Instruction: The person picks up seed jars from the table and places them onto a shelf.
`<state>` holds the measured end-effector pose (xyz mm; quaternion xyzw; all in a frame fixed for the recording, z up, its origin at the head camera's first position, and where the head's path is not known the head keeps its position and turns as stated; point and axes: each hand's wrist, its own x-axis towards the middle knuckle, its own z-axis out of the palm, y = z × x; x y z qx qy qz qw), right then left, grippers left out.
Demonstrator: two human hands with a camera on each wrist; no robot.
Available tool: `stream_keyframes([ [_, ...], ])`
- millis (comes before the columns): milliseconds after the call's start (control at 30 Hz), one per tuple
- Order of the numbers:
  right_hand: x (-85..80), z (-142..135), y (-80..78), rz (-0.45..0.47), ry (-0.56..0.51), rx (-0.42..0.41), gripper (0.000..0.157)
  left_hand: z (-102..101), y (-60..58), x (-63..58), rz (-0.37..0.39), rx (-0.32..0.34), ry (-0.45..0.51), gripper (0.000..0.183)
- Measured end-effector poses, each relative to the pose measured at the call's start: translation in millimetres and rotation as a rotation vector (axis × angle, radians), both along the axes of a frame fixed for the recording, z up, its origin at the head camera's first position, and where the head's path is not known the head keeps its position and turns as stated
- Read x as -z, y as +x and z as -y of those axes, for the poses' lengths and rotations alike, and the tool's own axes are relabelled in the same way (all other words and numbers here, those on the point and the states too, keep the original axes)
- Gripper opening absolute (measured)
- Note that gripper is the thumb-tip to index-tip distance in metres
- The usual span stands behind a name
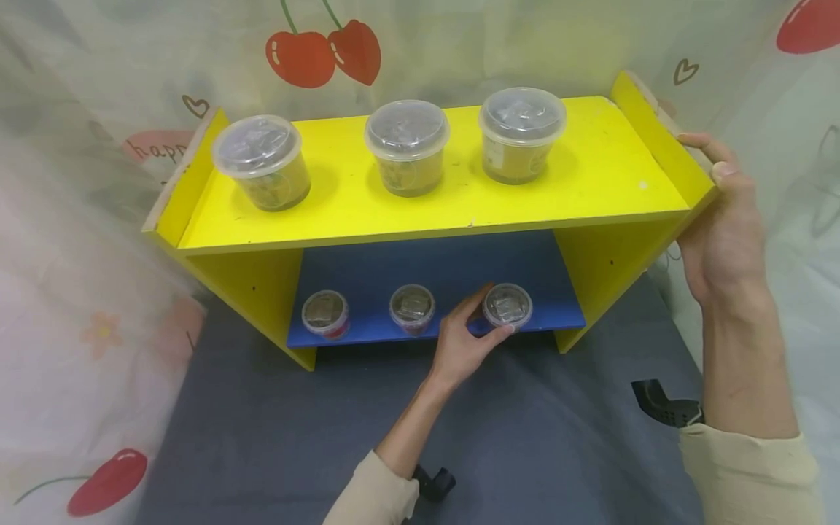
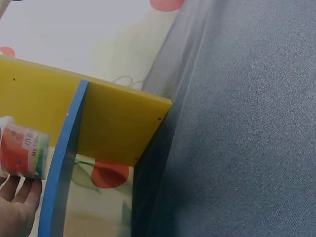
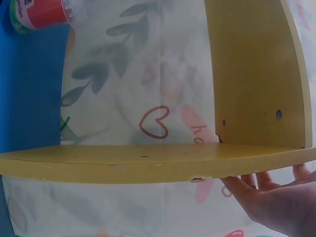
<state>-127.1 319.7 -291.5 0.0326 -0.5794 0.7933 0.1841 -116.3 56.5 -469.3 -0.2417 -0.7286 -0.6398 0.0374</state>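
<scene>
My left hand (image 1: 458,348) holds a small lidded plastic cup (image 1: 508,305) between thumb and fingers, at the right end of the blue lower shelf (image 1: 453,255). In the left wrist view this cup (image 2: 22,150) shows a red and green printed label, with fingers against its side. My right hand (image 1: 727,226) grips the upper right side panel (image 1: 663,138) of the yellow shelf unit, fingertips over its top edge. Two more small cups, a middle one (image 1: 412,309) and a left one (image 1: 325,314), stand on the blue shelf.
Three larger clear lidded tubs, a left one (image 1: 265,164), a middle one (image 1: 408,148) and a right one (image 1: 521,135), stand on the yellow top board (image 1: 341,219). The unit stands on a dark grey cloth (image 1: 275,437), before a patterned curtain (image 1: 525,44).
</scene>
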Motion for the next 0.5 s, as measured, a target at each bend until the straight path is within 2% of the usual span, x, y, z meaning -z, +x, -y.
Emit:
stream_keyframes([
  [167,-0.3,0.2,-0.6,-0.007,-0.005,-0.002,0.045,-6.7,-12.2,26.0,0.047,0.015,0.042,0.068],
  [267,-0.7,0.3,-0.8,-0.012,-0.007,-0.002,0.045,-7.8,-15.0,29.4,0.059,0.009,0.028,0.069],
  [500,0.0,1.5,-1.2,-0.028,0.066,0.029,0.043,-9.8,-17.1,29.1,0.057,-0.003,0.032,0.067],
])
